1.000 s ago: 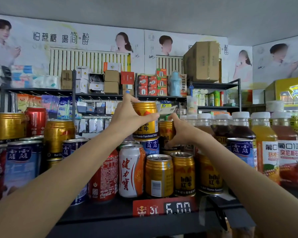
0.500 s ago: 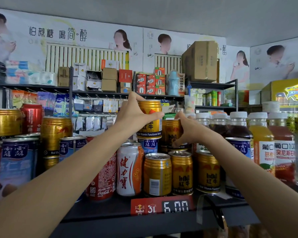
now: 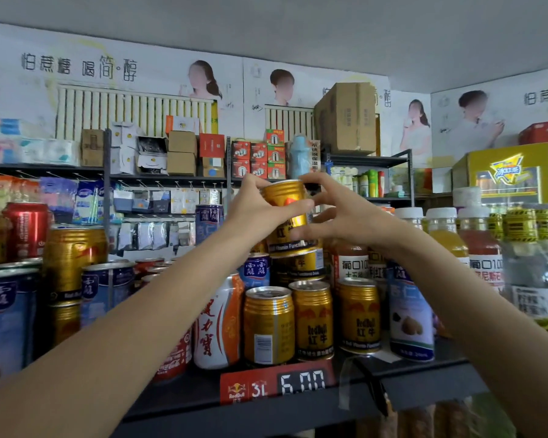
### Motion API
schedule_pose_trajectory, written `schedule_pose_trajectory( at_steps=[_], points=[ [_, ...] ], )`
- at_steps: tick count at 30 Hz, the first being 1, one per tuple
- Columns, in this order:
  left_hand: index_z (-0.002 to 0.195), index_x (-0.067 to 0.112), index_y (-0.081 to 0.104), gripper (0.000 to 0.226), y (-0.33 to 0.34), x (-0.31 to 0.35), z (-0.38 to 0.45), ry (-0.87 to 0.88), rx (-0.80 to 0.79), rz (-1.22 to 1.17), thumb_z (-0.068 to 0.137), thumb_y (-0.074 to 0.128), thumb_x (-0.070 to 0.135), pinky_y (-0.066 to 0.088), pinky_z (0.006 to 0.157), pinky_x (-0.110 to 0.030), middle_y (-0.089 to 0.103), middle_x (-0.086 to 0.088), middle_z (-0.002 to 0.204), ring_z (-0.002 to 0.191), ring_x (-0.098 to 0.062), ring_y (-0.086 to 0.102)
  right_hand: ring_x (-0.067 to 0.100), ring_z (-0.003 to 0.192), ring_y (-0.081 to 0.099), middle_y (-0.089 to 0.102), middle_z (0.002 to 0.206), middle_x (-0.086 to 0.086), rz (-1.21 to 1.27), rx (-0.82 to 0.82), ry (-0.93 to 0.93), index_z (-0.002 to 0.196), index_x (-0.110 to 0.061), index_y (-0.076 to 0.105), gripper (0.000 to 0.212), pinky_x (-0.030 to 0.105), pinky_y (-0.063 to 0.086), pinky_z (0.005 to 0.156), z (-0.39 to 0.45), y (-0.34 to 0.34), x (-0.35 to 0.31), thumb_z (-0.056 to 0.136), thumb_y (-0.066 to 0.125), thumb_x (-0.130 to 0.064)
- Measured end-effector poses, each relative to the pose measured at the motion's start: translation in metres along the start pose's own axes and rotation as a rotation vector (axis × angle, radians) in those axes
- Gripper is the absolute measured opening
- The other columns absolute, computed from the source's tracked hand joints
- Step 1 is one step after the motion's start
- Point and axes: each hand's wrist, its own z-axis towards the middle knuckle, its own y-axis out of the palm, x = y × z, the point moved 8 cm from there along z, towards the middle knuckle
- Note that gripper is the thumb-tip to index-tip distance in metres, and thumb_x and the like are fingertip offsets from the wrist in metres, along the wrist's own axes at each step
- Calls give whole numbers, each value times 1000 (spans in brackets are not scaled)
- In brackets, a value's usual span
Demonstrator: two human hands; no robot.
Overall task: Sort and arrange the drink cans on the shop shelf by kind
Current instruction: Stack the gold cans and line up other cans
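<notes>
Lifted, gold can [image 3: 285,213] gripped by our left hand [image 3: 257,213]; right hand [image 3: 345,216], fingers spread, steadies it for stacking.

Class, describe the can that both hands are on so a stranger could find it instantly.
Start at the red price tag on the shelf edge and look straight up. Above the gold cans, the left hand grips one gold Red Bull can, the only one raised and tilted.
</notes>
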Motion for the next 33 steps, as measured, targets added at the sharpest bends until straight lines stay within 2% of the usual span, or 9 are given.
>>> schedule_pose_trajectory(
  at_steps=[2,6,9,13,16,21,26,30,33],
  points=[
    [109,24,40,59,17,6,-3,42,-36,21,67,77,42,47,74,-27,53,3,105,94,-11,53,7,90,56,50,104,-14,-40,94,-12,135,-29,30,87,20,48,68,-7,-10,0,65,82,-20],
    [121,24,38,60,43,6,-5,69,-241,58,75,70,44,44,78,-26,53,2,121,105,-13,53,14,91,56,56,97,-6,-192,151,52,114,-20,45,68,32,53,73,-24,-34,11,60,85,-16],
    [131,17,34,61,45,-2,-11,132,-319,261,82,63,41,46,89,-30,54,1,126,109,-13,55,14,89,53,52,88,-10,-425,200,131,108,-20,40,65,23,47,67,-33,-45,19,61,85,-22],
    [102,15,61,26,59,-20,-29,192,-450,552,85,63,33,51,88,-32,65,1,103,95,-11,61,22,96,48,49,83,-6,-729,223,247,113,-19,40,72,37,41,80,-38,-46,32,61,81,-45],
    [99,16,65,24,74,-33,-42,202,-561,678,84,65,35,50,89,-34,65,5,102,96,-10,60,28,116,40,46,92,-4,-824,218,315,124,-16,36,84,41,32,91,-38,-42,44,62,76,-57],
    [97,19,64,20,75,-37,-44,231,-520,705,83,66,33,50,87,-34,61,6,102,95,-11,59,30,122,38,56,111,3,-872,208,366,128,-16,35,86,50,28,104,-39,-44,56,64,69,-64],
    [92,20,63,15,75,-36,-45,237,-514,668,83,66,31,51,84,-34,59,9,92,90,-11,59,33,129,31,42,135,10,-947,144,353,128,-17,37,83,57,23,106,-36,-40,53,68,64,-66],
    [93,18,64,11,67,-34,-45,245,-447,558,87,60,26,50,80,-22,65,6,95,91,-8,61,30,120,45,51,127,9,-754,247,360,126,-20,42,68,53,35,101,-49,-56,56,75,59,-63],
    [87,21,62,5,55,-27,-40,251,-334,488,89,57,21,47,73,-15,65,7,92,89,-7,61,29,107,52,59,107,7,-686,290,357,116,-15,50,51,44,44,92,-66,-66,62,81,61,-51]
  ],
)
